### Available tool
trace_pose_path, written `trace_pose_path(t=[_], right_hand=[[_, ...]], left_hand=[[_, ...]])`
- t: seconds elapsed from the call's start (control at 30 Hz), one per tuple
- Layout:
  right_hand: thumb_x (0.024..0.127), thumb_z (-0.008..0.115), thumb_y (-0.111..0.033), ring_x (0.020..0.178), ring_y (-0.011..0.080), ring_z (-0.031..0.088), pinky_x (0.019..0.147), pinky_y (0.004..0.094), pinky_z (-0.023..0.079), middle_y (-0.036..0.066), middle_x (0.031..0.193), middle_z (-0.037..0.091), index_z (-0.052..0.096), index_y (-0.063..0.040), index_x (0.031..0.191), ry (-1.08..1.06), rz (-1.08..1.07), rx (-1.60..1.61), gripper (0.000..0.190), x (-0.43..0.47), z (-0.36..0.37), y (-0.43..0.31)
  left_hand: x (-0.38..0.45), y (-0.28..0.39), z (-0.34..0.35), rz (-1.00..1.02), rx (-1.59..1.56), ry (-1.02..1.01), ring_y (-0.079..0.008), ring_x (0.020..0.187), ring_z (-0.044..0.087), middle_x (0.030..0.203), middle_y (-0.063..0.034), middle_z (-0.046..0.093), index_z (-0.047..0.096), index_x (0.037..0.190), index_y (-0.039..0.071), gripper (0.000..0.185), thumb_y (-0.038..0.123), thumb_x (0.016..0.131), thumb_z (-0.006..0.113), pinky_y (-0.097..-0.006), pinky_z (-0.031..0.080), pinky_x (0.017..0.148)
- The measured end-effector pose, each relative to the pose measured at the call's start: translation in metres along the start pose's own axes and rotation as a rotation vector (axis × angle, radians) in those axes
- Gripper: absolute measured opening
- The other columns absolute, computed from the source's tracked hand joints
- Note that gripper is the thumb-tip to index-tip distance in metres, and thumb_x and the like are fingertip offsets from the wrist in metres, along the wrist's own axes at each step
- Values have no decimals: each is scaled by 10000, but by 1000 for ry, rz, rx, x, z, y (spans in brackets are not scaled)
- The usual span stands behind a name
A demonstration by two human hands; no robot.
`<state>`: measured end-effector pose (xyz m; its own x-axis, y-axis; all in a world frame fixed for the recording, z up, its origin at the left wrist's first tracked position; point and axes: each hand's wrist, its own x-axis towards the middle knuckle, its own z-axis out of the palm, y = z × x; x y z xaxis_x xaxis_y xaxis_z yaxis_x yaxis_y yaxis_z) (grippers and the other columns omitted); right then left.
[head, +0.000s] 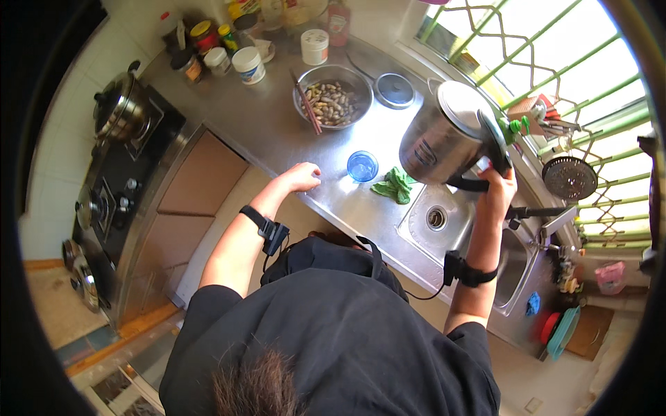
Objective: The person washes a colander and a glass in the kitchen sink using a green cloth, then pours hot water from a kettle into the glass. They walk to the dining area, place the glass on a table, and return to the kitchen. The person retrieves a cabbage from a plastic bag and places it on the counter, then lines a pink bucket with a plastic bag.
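My right hand grips the black handle of a stainless-steel electric kettle. The kettle is lifted over the counter beside the sink, its lid on. My left hand is at the counter's front edge with its fingers curled; nothing shows in it. To its right stands a clear blue drinking glass. A crumpled green cloth lies between the glass and the sink. Farther back, a metal bowl holds small brown oblong food pieces, with reddish-brown chopsticks across its left side.
The kettle's round power base sits right of the bowl. White tubs and several jars line the back. At left is a gas hob with a lidded pot. A double sink and a barred window are at right.
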<state>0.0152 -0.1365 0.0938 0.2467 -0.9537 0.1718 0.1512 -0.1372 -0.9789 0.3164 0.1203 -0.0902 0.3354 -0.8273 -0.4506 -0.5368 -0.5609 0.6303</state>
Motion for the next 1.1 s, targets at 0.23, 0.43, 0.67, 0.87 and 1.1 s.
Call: trace_pose_path(t=[0.23, 0.43, 0.67, 0.87, 1.1], right_hand=[[623, 594, 54, 638, 80, 503, 613, 231, 398, -17, 711, 576, 634, -15, 834, 10, -46, 65, 225, 59, 27, 37], [566, 624, 56, 620, 66, 421, 574, 228, 346, -56, 684, 494, 608, -34, 766, 2, -10, 47, 220, 108, 53, 82], [592, 615, 74, 646, 67, 454, 604, 222, 380, -41, 709, 526, 610, -38, 799, 4, 6, 154, 235, 155, 94, 118], [585, 621, 85, 650, 68, 455, 601, 232, 375, -38, 717, 532, 613, -43, 808, -4, 34, 219, 258, 186, 125, 158], [581, 623, 92, 666, 79, 477, 612, 236, 398, -32, 729, 541, 611, -37, 816, -20, 66, 250, 268, 198, 147, 182]], left_hand=[[-23, 86, -37, 107, 29, -132, -271, 1009, 655, 1088, -169, 687, 597, 1235, 1, 417, 207, 875, 638, -357, 510, 897], [-1, 170, -50, 251, -370, -269, -190, 1169, 567, 1248, -122, 622, 546, 1310, 3, 414, 154, 927, 586, -324, 435, 1020], [66, 190, -71, 53, -1068, 4, -204, 1207, 549, 1320, -130, 571, 462, 1382, -10, 502, 267, 969, 540, -337, 428, 1037], [112, 187, -79, -78, -1463, 93, -267, 1447, 239, 1550, -172, 282, 245, 1500, 3, 771, 559, 988, 395, -400, 163, 1189], [144, 179, -92, -83, -1499, 219, -300, 1487, 95, 1595, -205, 121, 143, 1520, -11, 915, 644, 941, 413, -412, 73, 1202]])
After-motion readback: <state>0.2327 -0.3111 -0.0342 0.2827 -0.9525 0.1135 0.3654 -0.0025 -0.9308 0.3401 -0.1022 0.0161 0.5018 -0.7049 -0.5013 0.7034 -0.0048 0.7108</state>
